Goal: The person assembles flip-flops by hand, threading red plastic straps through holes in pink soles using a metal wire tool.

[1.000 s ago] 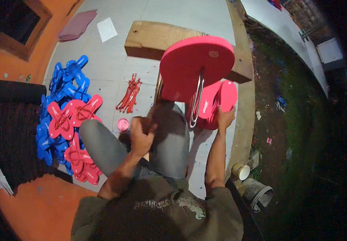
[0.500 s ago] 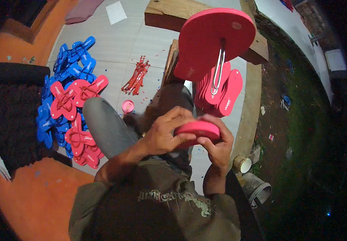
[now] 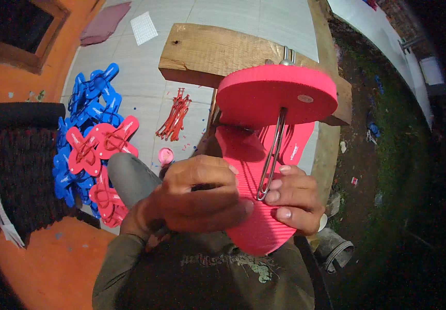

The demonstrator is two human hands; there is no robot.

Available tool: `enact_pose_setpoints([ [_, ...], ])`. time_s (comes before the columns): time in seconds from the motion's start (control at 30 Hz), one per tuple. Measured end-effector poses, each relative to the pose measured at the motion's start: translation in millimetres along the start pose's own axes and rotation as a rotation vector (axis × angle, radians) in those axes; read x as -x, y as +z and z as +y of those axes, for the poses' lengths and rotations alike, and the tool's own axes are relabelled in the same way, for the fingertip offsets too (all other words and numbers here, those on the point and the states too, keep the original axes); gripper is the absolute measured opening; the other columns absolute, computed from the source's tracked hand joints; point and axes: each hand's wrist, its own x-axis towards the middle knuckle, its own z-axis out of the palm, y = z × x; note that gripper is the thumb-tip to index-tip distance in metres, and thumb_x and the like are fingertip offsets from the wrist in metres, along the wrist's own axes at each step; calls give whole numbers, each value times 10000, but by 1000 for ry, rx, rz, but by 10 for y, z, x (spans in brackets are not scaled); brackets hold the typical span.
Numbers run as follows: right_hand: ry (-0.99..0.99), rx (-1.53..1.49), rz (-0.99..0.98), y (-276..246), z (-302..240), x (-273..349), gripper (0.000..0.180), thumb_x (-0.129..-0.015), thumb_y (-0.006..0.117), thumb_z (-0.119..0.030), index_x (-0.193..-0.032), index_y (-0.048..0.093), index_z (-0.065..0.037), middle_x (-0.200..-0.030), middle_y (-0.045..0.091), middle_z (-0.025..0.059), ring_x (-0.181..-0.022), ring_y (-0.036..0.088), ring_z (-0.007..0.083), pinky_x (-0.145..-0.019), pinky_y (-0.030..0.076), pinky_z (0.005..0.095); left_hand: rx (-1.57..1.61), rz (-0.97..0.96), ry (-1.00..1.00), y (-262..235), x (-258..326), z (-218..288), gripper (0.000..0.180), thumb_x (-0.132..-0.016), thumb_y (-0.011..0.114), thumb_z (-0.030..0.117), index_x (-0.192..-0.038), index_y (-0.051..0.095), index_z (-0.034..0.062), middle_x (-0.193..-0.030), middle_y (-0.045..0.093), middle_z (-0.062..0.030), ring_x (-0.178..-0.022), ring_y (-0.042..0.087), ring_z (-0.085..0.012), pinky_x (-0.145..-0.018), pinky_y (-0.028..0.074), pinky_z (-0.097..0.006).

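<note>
A pink flip-flop sole [image 3: 261,235] lies between my hands, its ridged face turned up. My left hand [image 3: 197,194] is closed at its left edge, with curled fingers partly hidden. My right hand [image 3: 298,201] grips the opposite edge, fingertips resting on the ridges. Above the sole hangs a long looped metal hook [image 3: 273,160]; its rounded end reaches down beside my right fingertips. Another pink sole [image 3: 269,98] is threaded on that hook higher up. Whether a strap is in my left hand, I cannot tell.
A wooden beam [image 3: 197,51] crosses behind the hook. More pink soles [image 3: 298,142] are stacked beneath. Red straps [image 3: 175,116] and a small pink tub [image 3: 165,155] sit on the tiles. Blue flip-flops [image 3: 91,111] and strapped pink ones [image 3: 83,150] are piled at left.
The sole in my hands, seen nearly edge-on before, now shows its ridged face and has come up under the hook. The beam and hanging sole appear lower in view.
</note>
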Motion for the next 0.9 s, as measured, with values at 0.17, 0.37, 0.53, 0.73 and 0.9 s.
enact_pose_setpoints([
  [0.17,14,8,-31,-9,-58,-67,77,-748,561,-122,-820,565,-97,-839,619,86,-821,593,235,-799,452,409,-36,34,15,-16,-10,-26,290,-580,689,88,-856,603,83,-833,498,-35,-741,515,-205,-614,452,-329],
  [0.37,-23,373,318,72,3,-15,356,-682,672,-324,-916,542,-88,-992,509,91,-855,472,187,-714,396,332,-356,115,53,3,-148,8,323,-637,708,207,-905,562,99,-826,410,-45,-749,410,-206,-645,354,-335],
  [0.53,80,433,415,235,-22,-141,534,-660,729,-215,-1088,460,-43,-981,472,58,-817,449,152,-713,377,262,-511,448,38,127,-239,109,435,-666,690,252,-992,463,78,-927,460,-75,-880,396,-255,-775,300,-364],
  [0.73,246,117,458,427,-18,-36,494,-719,693,-211,-1095,432,-24,-981,463,73,-866,477,169,-767,411,303,-290,441,-64,313,-20,-46,426,-672,679,264,-976,456,65,-971,425,-117,-923,393,-276,-823,279,-404],
  [0.9,127,473,548,347,273,-297,500,-736,677,-195,-1117,399,-27,-1070,415,96,-971,437,190,-823,369,301,-523,467,-103,348,-161,-238,367,-687,661,214,-949,455,61,-933,438,-128,-880,398,-285,-795,313,-394],
])
